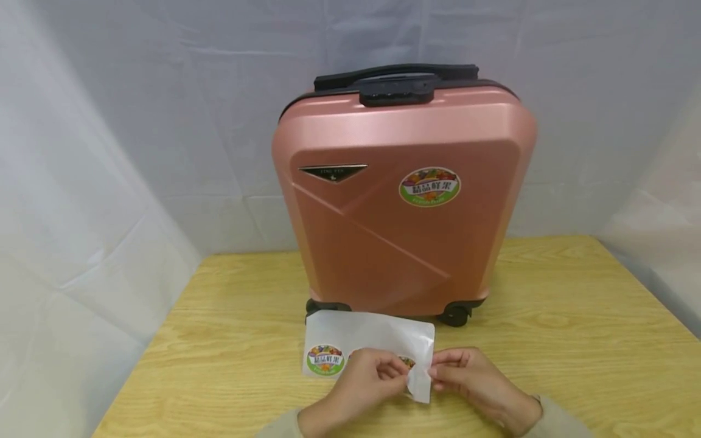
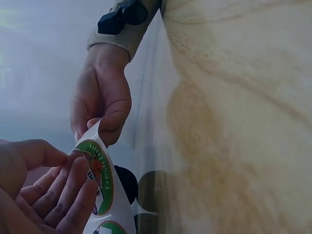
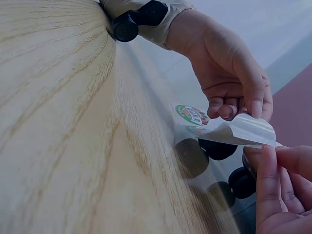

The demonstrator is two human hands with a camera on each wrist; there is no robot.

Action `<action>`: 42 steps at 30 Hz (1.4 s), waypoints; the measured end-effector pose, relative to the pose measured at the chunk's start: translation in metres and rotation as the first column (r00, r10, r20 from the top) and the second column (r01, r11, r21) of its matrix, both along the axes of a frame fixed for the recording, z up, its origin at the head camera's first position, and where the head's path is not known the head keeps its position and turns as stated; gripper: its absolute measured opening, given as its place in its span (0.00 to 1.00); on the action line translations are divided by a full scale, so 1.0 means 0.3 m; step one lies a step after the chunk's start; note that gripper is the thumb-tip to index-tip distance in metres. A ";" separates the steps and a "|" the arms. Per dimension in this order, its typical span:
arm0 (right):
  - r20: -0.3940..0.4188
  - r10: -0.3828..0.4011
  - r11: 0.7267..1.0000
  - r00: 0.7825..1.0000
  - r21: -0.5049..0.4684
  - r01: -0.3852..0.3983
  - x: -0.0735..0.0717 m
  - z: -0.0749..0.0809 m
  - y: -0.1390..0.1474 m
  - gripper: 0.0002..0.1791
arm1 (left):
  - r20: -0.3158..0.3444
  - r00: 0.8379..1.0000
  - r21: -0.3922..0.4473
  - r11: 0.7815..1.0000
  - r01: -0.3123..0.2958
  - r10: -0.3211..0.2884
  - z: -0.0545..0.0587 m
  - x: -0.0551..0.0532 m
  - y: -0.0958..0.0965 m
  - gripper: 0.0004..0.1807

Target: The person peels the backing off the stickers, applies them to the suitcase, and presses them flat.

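Observation:
A white sticker sheet [image 1: 378, 331] with round fruit stickers lies in front of the suitcase, its right end raised and bent. My right hand [image 1: 484, 383] pinches that end between thumb and fingers. At the right-most sticker [image 2: 100, 178], my left hand [image 1: 364, 380] has thumb and index finger together on its edge, the other fingers loosely curled. In the right wrist view the sheet [image 3: 251, 129] curves between both hands. Another sticker [image 1: 325, 361] shows at the left of the sheet; the left hand mostly hides a middle one.
A pink hard-shell suitcase [image 1: 383, 243] stands upright on the wooden table [image 1: 575, 340], black handle [image 1: 397, 73] on top and wheels [image 1: 454, 314] below. Its front bears a triangular badge [image 1: 334, 173] and a fruit sticker [image 1: 429, 187]. White cloth [image 1: 230, 121] hangs behind and at the sides.

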State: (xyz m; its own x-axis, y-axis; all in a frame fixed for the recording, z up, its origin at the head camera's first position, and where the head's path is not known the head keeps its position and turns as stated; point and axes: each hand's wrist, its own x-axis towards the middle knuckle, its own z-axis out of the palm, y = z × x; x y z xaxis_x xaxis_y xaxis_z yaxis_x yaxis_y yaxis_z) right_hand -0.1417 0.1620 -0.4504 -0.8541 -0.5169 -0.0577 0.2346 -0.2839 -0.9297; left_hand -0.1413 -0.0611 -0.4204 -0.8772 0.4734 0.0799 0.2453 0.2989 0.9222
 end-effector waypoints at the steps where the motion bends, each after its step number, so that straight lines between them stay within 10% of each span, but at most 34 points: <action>1: -0.001 0.001 1.000 1.000 0.000 -0.001 0.000 0.000 0.001 0.10 | -0.006 1.000 -0.005 1.000 -0.002 0.002 0.001 -0.001 -0.003 0.03; 42: -0.001 0.048 0.995 0.999 0.087 -0.048 -0.011 -0.016 0.026 0.07 | -0.024 1.000 -0.118 0.993 0.012 -0.015 0.049 -0.046 -0.061 0.04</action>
State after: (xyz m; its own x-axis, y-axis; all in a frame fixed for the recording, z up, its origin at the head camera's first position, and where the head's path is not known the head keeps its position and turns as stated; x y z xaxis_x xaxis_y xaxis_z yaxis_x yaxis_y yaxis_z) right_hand -0.1449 0.1700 -0.4552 -0.8288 -0.5503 -0.1015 0.2430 -0.1907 -0.9511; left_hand -0.1552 -0.0793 -0.4057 -0.8689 0.4930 0.0448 0.2728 0.4014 0.8743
